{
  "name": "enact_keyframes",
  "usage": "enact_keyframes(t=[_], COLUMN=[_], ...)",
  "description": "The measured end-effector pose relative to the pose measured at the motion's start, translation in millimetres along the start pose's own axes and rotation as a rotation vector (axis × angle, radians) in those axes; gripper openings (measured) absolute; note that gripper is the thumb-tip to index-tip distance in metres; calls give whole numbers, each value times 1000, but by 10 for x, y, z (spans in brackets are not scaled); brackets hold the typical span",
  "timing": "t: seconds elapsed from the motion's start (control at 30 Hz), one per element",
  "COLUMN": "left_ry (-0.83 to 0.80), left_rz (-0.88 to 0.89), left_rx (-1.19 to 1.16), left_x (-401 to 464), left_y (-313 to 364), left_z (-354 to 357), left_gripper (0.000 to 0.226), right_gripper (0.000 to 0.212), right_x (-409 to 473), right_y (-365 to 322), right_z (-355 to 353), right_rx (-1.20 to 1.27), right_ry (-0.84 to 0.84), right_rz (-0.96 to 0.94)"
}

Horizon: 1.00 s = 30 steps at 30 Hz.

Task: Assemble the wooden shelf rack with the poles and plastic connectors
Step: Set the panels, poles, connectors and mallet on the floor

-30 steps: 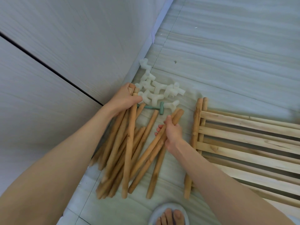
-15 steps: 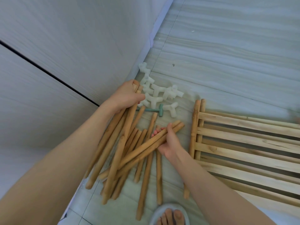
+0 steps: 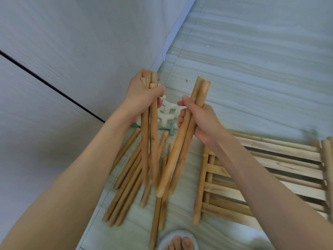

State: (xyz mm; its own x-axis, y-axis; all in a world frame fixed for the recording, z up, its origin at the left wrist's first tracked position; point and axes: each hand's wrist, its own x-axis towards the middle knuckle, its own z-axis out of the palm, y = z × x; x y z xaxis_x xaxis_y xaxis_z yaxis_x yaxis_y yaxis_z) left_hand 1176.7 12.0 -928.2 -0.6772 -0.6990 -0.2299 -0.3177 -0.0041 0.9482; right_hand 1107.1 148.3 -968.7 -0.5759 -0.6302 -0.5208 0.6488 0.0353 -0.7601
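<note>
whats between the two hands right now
In the head view, the white connectors show on the floor in the gap between the left hand and right hand, with a green tool just below them.

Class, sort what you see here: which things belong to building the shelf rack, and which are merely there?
Belonging to the job:
round wooden poles held in the left hand
round wooden poles held in the right hand
loose wooden poles
white plastic connectors
slatted wooden shelf panels

Merely there:
small green T-shaped tool
grey slipper
</note>
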Motion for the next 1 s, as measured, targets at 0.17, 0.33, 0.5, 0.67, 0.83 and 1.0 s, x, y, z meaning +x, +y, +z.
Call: enact_keyframes(t=[0.17,0.33,0.5,0.67,0.83,1.0], left_ry=[118,165,127,-32,-222,-345], left_rz=[161,289,290,334,192,120], left_rx=[-107,-135,-177,-214,-431,-387], left_x=[-258,-561,-758,-835,-857,-760], left_y=[200,212,26,-64,-13,10], left_z=[170,348,493,427,503,517], left_gripper=[26,26,22,39,49,54], right_gripper=[29,24,19,37,62,41], right_x=[-249,-460,-618,-602,-484,-326], right_y=[-301,-294,69,290,462,556], right_z=[130,44,-180,-327,-328,-233], right_rx=[-227,-434,-599,-641,-629,-468], right_ry=[53,52,-74,-145,-138,55], right_rz=[-273,-448,-463,-392,-380,-382])
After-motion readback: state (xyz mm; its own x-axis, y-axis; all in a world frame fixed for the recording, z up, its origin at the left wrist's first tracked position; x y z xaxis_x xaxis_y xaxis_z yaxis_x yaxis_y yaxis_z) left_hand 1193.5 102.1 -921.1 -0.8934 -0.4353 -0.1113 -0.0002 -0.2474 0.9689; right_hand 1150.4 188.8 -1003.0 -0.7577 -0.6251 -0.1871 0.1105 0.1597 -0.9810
